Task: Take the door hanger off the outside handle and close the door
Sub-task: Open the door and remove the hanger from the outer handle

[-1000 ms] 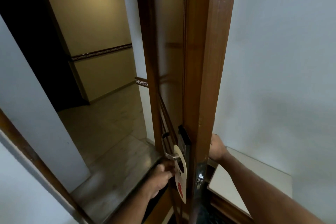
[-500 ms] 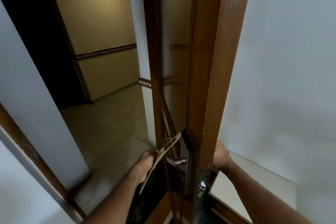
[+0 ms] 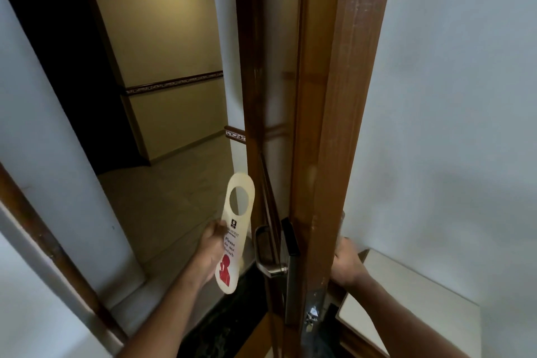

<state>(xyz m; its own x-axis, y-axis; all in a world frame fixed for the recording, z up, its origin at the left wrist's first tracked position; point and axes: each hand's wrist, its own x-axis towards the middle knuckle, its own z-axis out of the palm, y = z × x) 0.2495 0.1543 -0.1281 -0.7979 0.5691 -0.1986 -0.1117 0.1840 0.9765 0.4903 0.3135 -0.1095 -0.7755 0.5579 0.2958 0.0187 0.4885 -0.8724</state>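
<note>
The cream door hanger (image 3: 236,229) with a round hole, black lettering and a red figure is upright in my left hand (image 3: 210,250), held clear to the left of the metal outside handle (image 3: 266,253). The brown wooden door (image 3: 328,125) stands open, edge-on to me. My right hand (image 3: 345,264) reaches behind the door's inner side; what it grips is hidden by the door edge. The latch plate (image 3: 312,314) shows low on the door edge.
The wooden door frame (image 3: 58,256) runs along the left. Beyond the opening lies a tiled corridor floor (image 3: 162,200) with a yellow wall. A white-topped low cabinet (image 3: 406,308) stands by the wall at the right, behind the door.
My left hand lifted the hanger off the outside handle and drew it leftward; it now stands free and upright. The right hand stays behind the door.
</note>
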